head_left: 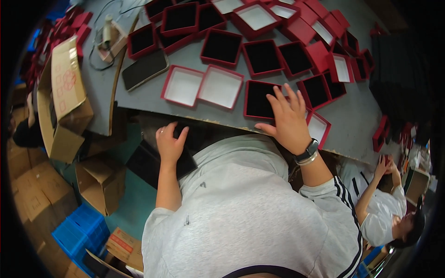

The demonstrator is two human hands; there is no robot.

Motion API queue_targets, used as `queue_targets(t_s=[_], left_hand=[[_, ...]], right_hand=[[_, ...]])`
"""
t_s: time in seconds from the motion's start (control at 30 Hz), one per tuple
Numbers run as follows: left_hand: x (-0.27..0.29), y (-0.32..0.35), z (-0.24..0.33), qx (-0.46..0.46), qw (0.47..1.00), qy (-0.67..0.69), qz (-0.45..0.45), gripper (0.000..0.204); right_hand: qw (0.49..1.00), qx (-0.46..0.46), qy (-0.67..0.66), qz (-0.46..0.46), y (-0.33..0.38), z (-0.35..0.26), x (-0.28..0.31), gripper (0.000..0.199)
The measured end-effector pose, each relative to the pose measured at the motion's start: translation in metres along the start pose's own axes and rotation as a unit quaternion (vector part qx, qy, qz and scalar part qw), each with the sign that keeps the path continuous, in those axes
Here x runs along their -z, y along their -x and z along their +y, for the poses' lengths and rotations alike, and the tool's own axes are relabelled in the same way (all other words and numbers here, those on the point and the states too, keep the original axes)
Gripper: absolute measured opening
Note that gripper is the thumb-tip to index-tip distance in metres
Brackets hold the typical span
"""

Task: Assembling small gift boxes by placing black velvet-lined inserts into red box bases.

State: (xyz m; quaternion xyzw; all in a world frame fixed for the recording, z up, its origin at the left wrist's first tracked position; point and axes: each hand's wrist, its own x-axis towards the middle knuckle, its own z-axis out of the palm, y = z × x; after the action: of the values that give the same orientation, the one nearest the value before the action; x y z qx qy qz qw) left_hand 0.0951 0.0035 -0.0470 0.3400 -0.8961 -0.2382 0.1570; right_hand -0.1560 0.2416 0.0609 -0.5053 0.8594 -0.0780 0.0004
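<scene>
Right hand: the right hand [288, 121] lies flat with fingers spread apart, palm down, over the near edge of a red box with black lining [259, 99]; a dark wristwatch [308, 151] and a bangle sit on the wrist.
Left hand: the left hand [170, 144] is below the table edge, fingers loosely open, resting on a stack of black inserts [150, 162]; it grips nothing that can be made out.
Box under the right hand: it sits at the near rim of the grey table [357, 125], partly hidden by the fingers.
Beside it: two red lids with white insides [203, 86] lie side by side to the left, touching; another white-lined lid [320, 128] lies just right of the wrist.
Farther on the table: many open red boxes with black lining [241, 51] crowd the far side, some overlapping.
Left of the table: cardboard cartons [65, 102] and a blue crate [81, 231] stand on the floor.
Lower right: another person [387, 208] in a white top sits low beside the table.
</scene>
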Motion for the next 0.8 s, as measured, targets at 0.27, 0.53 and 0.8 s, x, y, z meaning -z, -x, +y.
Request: queue_targets(t_s=[0.27,0.53,0.8], left_hand=[[-0.002,0.007,-0.011,0.008,0.903,0.420,0.091,0.043],[0.010,0.022,-0.010,0.054,0.674,0.710,0.196,0.070],[0.027,0.026,-0.056,0.051,0.219,0.958,0.176,0.052]], right_hand=[[0.911,0.237,-0.338,-0.016,-0.028,-0.139,-0.012,0.051],[0.917,0.097,-0.298,-0.247,-0.032,-0.202,-0.098,0.115],[0.950,0.148,-0.169,-0.216,-0.025,-0.209,-0.105,0.106]])
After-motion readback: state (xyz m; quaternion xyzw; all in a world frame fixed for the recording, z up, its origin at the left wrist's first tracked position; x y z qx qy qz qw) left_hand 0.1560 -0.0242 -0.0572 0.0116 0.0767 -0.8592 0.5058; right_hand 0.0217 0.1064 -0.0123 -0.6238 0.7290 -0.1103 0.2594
